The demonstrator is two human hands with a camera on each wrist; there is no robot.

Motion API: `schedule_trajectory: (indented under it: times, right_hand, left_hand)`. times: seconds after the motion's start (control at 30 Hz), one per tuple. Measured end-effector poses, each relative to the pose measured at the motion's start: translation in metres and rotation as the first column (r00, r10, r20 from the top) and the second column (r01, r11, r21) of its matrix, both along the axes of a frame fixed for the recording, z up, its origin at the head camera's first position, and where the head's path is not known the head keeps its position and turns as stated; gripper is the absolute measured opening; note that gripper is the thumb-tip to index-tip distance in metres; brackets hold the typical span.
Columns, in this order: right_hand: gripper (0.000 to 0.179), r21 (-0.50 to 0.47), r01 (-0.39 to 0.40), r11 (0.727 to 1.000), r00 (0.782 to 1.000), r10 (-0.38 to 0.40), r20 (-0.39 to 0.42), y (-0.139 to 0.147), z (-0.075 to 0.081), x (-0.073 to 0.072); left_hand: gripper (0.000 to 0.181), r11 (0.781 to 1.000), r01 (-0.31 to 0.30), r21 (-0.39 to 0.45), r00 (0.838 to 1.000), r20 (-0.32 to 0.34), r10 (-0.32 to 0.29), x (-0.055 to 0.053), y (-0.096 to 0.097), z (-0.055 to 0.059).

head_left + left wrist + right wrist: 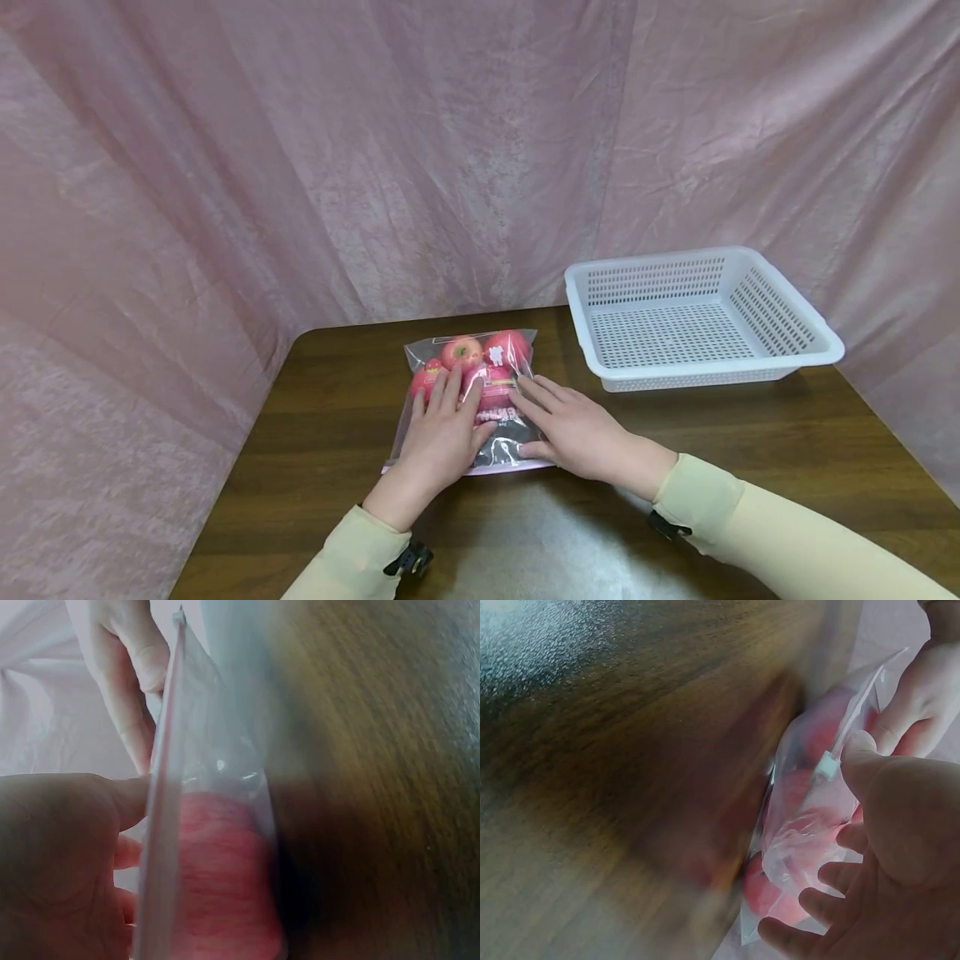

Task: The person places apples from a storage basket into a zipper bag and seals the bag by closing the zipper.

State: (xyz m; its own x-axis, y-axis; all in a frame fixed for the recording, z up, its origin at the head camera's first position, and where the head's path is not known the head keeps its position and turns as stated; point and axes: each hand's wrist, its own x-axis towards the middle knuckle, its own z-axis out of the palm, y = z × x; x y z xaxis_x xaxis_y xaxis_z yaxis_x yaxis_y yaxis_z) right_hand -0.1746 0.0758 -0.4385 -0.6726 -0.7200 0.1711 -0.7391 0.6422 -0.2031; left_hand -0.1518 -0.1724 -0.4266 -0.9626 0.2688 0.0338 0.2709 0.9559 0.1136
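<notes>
A clear zip bag (504,442) with several red apples (507,348) in it lies flat on the table. Its pale zip edge (510,468) faces the near side, and a white slider (826,766) shows on it in the right wrist view. My left hand (441,437) rests on the left part of the bag, fingers spread and straight over the apples. On the right part, my right hand (573,425) touches the film with extended fingers. Neither hand grips the bag. In the left wrist view the red fruit (225,877) sits close behind the zip edge.
A white slotted plastic basket (705,367) stands at the back right of the wooden table (315,433), with no items in it. Pink cloth (450,167) hangs behind and at both sides of the table.
</notes>
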Motion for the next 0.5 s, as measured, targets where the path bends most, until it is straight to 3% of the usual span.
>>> schedule_trajectory:
  times: [0.27, 0.5]
  right_hand:
    - [0.081, -0.014, -0.013, 1.0, 0.997, 0.014, 0.071, -0.004, -0.006, -0.003]
    - [0.081, -0.019, -0.03, 0.999, 0.996, 0.032, 0.079, -0.012, -0.01, -0.011]
  left_hand:
    - [0.078, 1.0, -0.002, -0.019, 1.0, 0.0, 0.002, -0.002, -0.002, -0.004]
    - [0.075, 0.999, -0.012, -0.03, 1.0, 0.0, 0.012, -0.006, -0.009, -0.005]
